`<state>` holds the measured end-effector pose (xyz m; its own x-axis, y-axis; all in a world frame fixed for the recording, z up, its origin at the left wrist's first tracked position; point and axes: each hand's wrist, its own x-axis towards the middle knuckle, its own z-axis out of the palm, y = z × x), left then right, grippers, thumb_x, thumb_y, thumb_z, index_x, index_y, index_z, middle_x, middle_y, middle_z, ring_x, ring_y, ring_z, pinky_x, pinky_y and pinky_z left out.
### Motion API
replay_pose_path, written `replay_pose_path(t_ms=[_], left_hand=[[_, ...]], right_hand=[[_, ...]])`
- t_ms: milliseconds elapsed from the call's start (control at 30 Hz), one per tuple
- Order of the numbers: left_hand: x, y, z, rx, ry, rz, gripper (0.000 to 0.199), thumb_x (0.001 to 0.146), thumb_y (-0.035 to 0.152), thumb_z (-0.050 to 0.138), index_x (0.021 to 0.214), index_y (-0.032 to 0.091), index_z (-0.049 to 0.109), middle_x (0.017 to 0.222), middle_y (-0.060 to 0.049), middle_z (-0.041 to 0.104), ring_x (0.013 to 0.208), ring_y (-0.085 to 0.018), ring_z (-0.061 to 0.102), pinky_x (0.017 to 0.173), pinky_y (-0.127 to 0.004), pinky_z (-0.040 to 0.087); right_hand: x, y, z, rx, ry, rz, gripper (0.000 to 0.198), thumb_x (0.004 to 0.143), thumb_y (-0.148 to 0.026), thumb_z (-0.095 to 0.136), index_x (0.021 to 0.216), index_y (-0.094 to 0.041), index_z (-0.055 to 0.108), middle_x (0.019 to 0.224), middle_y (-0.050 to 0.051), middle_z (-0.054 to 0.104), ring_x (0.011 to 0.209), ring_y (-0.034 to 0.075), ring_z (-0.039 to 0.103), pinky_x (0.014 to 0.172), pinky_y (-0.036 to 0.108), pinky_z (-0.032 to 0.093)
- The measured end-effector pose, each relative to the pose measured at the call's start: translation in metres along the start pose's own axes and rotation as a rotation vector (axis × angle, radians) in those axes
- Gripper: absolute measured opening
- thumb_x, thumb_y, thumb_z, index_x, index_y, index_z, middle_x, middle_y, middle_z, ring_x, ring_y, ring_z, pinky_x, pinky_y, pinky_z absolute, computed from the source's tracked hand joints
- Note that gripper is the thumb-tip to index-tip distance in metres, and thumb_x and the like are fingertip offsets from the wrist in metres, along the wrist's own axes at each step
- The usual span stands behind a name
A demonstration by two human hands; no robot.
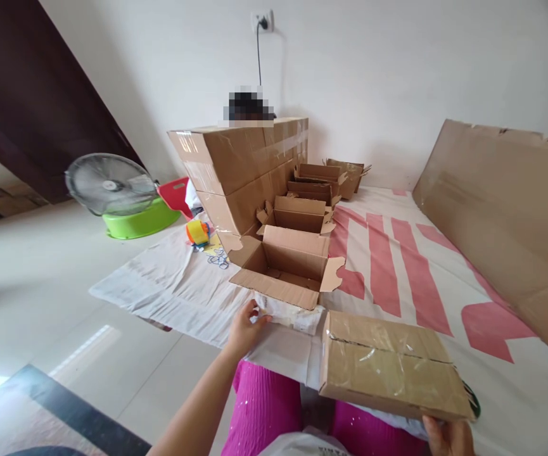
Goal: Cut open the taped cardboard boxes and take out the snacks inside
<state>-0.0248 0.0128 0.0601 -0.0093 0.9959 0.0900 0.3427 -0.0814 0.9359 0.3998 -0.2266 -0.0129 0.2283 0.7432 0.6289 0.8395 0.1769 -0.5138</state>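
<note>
Thumb and fingers of my left hand (246,326) are curled at the left end of a clear-and-white plastic packet (293,315) and appear to pinch it. The packet lies on the sheet, just in front of an open cardboard box (278,288) with its flaps spread out. At the lower right, my right hand (447,437) grips the near right corner of a flat, closed cardboard box (392,361). Clear tape stretches over that box's top, and a dark seam crosses it. Part of the right hand is cut off by the frame's bottom edge.
Several open boxes (299,212) stand in a row beyond, beside stacked taped cartons (240,161). Behind these a person's head (248,107) shows. A tape dispenser (197,233) sits left, near a fan (111,183) and green tub (140,220). A large carton (502,209) borders the right.
</note>
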Motion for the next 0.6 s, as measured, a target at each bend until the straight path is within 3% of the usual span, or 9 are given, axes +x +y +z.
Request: replay_pose_path(t_ms=[100,167,333,400,467,533,567,600], left_hand=[[0.004,-0.01,-0.018,-0.024,0.08,-0.013,0.044,0.064,0.046,0.069,0.097,0.018,0.059,0.094,-0.005,0.066,0.081,-0.02,0.062,0.083,-0.038,0.051],[0.004,-0.018,-0.025,-0.034,0.155,-0.027,0.052,0.067,0.049,0.066,0.106,0.018,0.056,0.104,-0.009,0.064,0.09,-0.023,0.063,0.087,-0.042,0.051],[-0.002,-0.029,-0.022,0.145,0.318,-0.004,0.057,0.075,0.05,0.062,0.121,0.018,0.049,0.115,-0.012,0.058,0.099,-0.027,0.061,0.091,-0.051,0.05],[-0.009,-0.025,-0.019,0.259,0.436,0.117,0.054,0.079,0.047,0.06,0.123,0.018,0.047,0.116,-0.012,0.054,0.099,-0.027,0.06,0.09,-0.053,0.05],[-0.023,-0.016,-0.013,0.302,0.548,0.333,0.048,0.081,0.042,0.063,0.12,0.018,0.048,0.113,-0.012,0.052,0.104,-0.028,0.057,0.093,-0.054,0.049],[-0.045,-0.002,-0.001,0.276,0.474,0.545,0.038,0.085,0.04,0.062,0.115,0.02,0.05,0.107,-0.01,0.054,0.106,-0.027,0.056,0.094,-0.051,0.049],[-0.058,0.006,0.006,0.243,0.344,0.61,0.036,0.087,0.043,0.058,0.115,0.021,0.051,0.105,-0.009,0.056,0.105,-0.026,0.058,0.092,-0.048,0.052],[-0.071,0.015,0.015,0.173,0.135,0.671,0.041,0.09,0.049,0.053,0.12,0.021,0.05,0.108,-0.011,0.057,0.107,-0.027,0.058,0.091,-0.047,0.053]], right_hand=[[0.005,-0.007,-0.001,-0.048,-0.017,-0.112,0.033,0.091,-0.044,0.053,0.08,-0.02,0.073,0.072,0.011,0.073,0.069,0.026,0.069,0.058,0.033,0.057],[0.009,-0.012,-0.002,-0.058,-0.019,-0.103,0.033,0.091,-0.042,0.052,0.077,-0.021,0.073,0.069,0.011,0.073,0.066,0.027,0.07,0.055,0.033,0.057],[0.013,-0.017,-0.001,-0.075,0.018,-0.098,0.036,0.09,-0.048,0.053,0.071,-0.022,0.07,0.063,0.011,0.071,0.058,0.026,0.07,0.048,0.032,0.056],[0.013,-0.019,-0.001,-0.095,0.051,-0.073,0.039,0.089,-0.051,0.054,0.068,-0.021,0.067,0.06,0.01,0.07,0.055,0.026,0.069,0.045,0.032,0.054],[0.013,-0.025,-0.001,-0.097,0.066,-0.03,0.038,0.088,-0.052,0.055,0.068,-0.021,0.064,0.058,0.008,0.067,0.052,0.024,0.067,0.044,0.031,0.053],[0.014,-0.036,-0.002,-0.057,0.051,0.021,0.033,0.088,-0.051,0.056,0.077,-0.021,0.064,0.063,0.007,0.067,0.054,0.023,0.066,0.046,0.03,0.053],[0.015,-0.042,-0.003,-0.017,0.021,0.037,0.032,0.088,-0.051,0.056,0.086,-0.02,0.064,0.068,0.008,0.068,0.058,0.023,0.067,0.049,0.031,0.054],[0.018,-0.049,-0.004,0.029,-0.032,0.042,0.037,0.088,-0.053,0.055,0.097,-0.019,0.063,0.075,0.009,0.069,0.064,0.024,0.069,0.053,0.032,0.056]])
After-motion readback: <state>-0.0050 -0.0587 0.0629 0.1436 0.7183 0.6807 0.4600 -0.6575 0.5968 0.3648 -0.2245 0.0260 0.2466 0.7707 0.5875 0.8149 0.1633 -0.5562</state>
